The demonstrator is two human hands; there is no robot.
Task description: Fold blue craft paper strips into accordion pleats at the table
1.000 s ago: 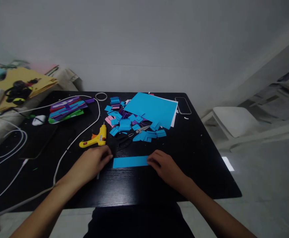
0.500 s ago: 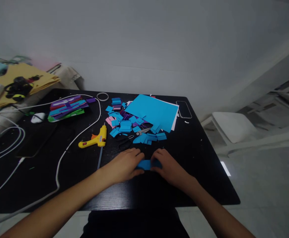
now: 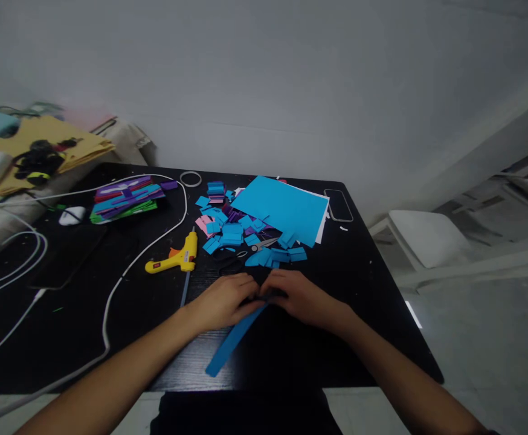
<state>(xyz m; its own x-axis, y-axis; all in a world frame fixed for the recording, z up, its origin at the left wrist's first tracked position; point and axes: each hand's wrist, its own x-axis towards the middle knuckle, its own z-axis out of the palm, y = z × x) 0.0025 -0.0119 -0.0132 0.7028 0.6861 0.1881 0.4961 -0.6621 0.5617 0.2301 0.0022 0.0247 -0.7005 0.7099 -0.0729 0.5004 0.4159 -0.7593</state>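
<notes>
Swung round since the earlier frame, the blue paper strip [image 3: 231, 347], level between the hands before, now slants with its free end toward the table's [image 3: 336, 356] near edge, pointing left. At its far end, the left hand [image 3: 228, 300] pinches it between thumb and fingers, and the right hand [image 3: 296, 296] grips that same end, touching the left. Left of them, a yellow glue gun [image 3: 186, 254] lies with a grey stick [image 3: 185, 289] at its near end. Farther back are scissors [image 3: 260, 245], small blue paper pieces [image 3: 232, 232], then a large blue sheet [image 3: 286, 208] with a phone [image 3: 339, 205] to its right.
</notes>
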